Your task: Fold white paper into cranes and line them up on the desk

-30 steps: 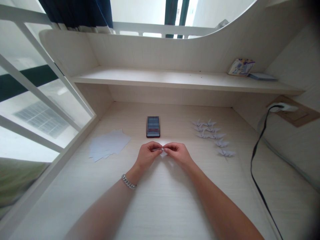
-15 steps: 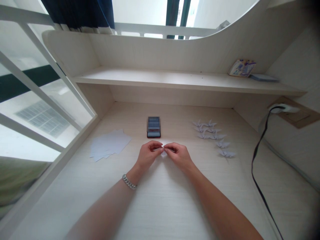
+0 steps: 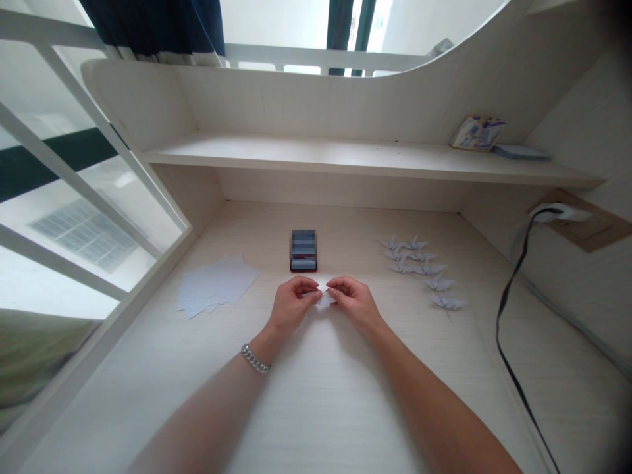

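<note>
Between my hands, just in front of the phone, is a small piece of folded white paper (image 3: 324, 301). My left hand (image 3: 295, 303) pinches its left side between thumb and fingers. From the right, my right hand (image 3: 356, 301) pinches the other side. The fingers cover much of the paper, so its exact folded shape cannot be made out. Several white paper cranes (image 3: 438, 283) sit in a cluster on the desk to the right. A loose pile of white paper sheets (image 3: 217, 284) lies to the left.
A phone (image 3: 303, 250) with a blurred screen lies beyond my hands on the pale desk (image 3: 316, 408). A black cable (image 3: 502, 329) hangs from the wall socket (image 3: 587, 220) at the right. Above runs a shelf (image 3: 296, 148) with a colourful small box (image 3: 478, 133).
My fingertips have moved slightly apart, mostly the right hand's, and more of the folded paper shows between them. The cranes, sheets and phone stay in place.
</note>
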The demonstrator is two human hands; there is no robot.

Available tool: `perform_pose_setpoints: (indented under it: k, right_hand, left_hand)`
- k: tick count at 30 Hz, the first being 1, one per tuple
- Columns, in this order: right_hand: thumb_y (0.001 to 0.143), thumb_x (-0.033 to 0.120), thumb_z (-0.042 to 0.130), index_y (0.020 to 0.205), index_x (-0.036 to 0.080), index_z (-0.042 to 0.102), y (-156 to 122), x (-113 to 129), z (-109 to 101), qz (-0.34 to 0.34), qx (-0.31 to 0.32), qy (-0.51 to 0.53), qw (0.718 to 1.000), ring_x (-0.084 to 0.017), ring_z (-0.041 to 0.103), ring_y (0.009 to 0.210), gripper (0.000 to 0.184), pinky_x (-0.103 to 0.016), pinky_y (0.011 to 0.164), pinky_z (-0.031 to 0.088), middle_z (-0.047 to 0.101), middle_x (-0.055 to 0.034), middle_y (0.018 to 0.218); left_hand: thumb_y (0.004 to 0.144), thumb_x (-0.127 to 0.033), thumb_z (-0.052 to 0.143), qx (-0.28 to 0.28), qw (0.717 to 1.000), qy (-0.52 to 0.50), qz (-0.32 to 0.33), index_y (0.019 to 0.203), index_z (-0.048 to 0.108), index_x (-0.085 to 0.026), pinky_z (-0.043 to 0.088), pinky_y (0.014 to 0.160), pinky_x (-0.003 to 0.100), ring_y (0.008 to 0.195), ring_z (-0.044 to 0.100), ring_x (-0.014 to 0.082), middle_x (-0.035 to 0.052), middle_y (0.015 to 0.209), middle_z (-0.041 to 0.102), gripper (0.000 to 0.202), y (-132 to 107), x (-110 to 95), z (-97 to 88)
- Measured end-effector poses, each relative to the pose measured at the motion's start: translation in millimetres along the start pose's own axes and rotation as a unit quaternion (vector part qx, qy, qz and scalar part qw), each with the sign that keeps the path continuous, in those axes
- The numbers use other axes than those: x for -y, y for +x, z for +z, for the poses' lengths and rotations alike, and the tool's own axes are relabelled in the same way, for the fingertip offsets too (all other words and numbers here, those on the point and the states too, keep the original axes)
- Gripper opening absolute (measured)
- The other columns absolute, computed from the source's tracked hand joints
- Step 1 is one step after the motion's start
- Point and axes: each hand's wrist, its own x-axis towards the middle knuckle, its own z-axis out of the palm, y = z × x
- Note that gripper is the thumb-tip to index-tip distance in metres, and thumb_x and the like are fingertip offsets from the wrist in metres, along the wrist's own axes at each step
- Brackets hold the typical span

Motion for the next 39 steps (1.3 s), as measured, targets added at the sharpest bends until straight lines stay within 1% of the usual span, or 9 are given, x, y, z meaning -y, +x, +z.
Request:
perform_pose_setpoints:
  k: [4,9,13,18,20,23,26,32,39]
  right_hand:
    - [0.073,0.040,0.059,0.091,0.018,0.063,0.4,0.7,-0.1,0.012,-0.011,0.007,1.000,-0.017,0.061,0.072,0.029,-0.027,0.058,0.052,0.065,-0.0043,0.077]
    - [0.070,0.033,0.065,0.087,0.017,0.063,-2.9,1.9,1.3,-0.037,-0.015,-0.056,0.998,-0.018,0.062,0.075,0.023,-0.029,0.069,0.049,0.067,-0.0056,0.080]
    - [0.071,0.032,0.064,0.079,0.018,0.063,-2.9,2.0,1.4,-0.044,-0.015,-0.072,0.996,-0.015,0.059,0.068,0.016,-0.027,0.064,0.046,0.065,-0.0026,0.074]
    - [0.071,0.032,0.063,0.081,0.019,0.063,-2.6,4.6,1.8,-0.044,-0.010,-0.066,0.997,-0.015,0.058,0.068,0.017,-0.026,0.063,0.045,0.065,-0.0018,0.075]
    - [0.073,0.033,0.061,0.083,0.019,0.064,-3.1,6.0,2.1,-0.047,-0.002,-0.096,0.994,-0.015,0.059,0.069,0.017,-0.026,0.064,0.045,0.066,-0.0027,0.078]
    - [0.074,0.032,0.060,0.080,0.019,0.066,-3.5,6.3,1.7,-0.053,0.013,-0.158,0.986,-0.017,0.059,0.071,0.015,-0.027,0.065,0.044,0.067,-0.0031,0.077]
    - [0.076,0.030,0.057,0.076,0.019,0.066,-3.2,5.2,0.4,-0.048,0.008,-0.186,0.981,-0.016,0.058,0.068,0.015,-0.027,0.063,0.043,0.066,-0.0025,0.073]
    - [0.077,0.029,0.055,0.075,0.019,0.066,-2.9,6.0,-0.8,-0.047,-0.004,-0.191,0.980,-0.016,0.056,0.065,0.015,-0.026,0.060,0.041,0.066,-0.0019,0.070]
    - [0.077,0.028,0.054,0.075,0.018,0.066,-4.1,9.2,0.8,-0.057,-0.007,-0.207,0.977,-0.015,0.056,0.065,0.015,-0.025,0.061,0.041,0.066,-0.0021,0.071]
  left_hand:
    - [0.061,-0.025,0.072,-0.003,1.000,0.008,0.010,0.080,0.062,-0.013,0.050,0.066,0.026,0.072,0.062,0.0152,0.0052,0.078,0.066,0.024,-0.2,-0.1,-0.1]
    - [0.063,-0.026,0.071,0.000,0.999,0.034,0.023,0.081,0.062,-0.013,0.050,0.068,0.027,0.074,0.062,0.0156,0.0056,0.078,0.066,0.024,-0.6,1.5,-0.1]
    - [0.061,-0.026,0.073,0.001,1.000,0.024,0.011,0.079,0.062,-0.013,0.050,0.066,0.026,0.071,0.063,0.0153,0.0052,0.075,0.066,0.025,-1.0,0.6,0.2]
    - [0.058,-0.025,0.075,0.004,1.000,0.003,-0.003,0.078,0.062,-0.013,0.050,0.064,0.025,0.067,0.063,0.0145,0.0045,0.072,0.066,0.027,-0.7,-1.7,-0.1]
    - [0.057,-0.024,0.076,0.001,1.000,-0.003,-0.006,0.077,0.062,-0.013,0.050,0.064,0.025,0.067,0.063,0.0146,0.0042,0.071,0.067,0.027,-0.6,-1.5,-0.1]
    - [0.056,-0.024,0.077,0.001,1.000,-0.008,-0.012,0.076,0.063,-0.013,0.051,0.065,0.026,0.067,0.063,0.0149,0.0040,0.070,0.067,0.027,-0.8,-0.5,0.4]
    - [0.057,-0.023,0.076,0.011,0.999,-0.025,-0.028,0.076,0.064,-0.013,0.052,0.066,0.027,0.068,0.064,0.0154,0.0049,0.072,0.068,0.024,-1.0,0.3,0.6]
    - [0.059,-0.017,0.073,0.027,0.998,-0.049,-0.039,0.080,0.067,-0.012,0.052,0.069,0.027,0.074,0.064,0.0158,0.0068,0.081,0.069,0.022,-2.0,-0.9,0.0]
    - [0.063,-0.019,0.069,0.026,0.999,-0.022,-0.029,0.080,0.066,-0.012,0.052,0.067,0.027,0.074,0.063,0.0160,0.0068,0.081,0.069,0.019,-3.1,-4.2,0.9]
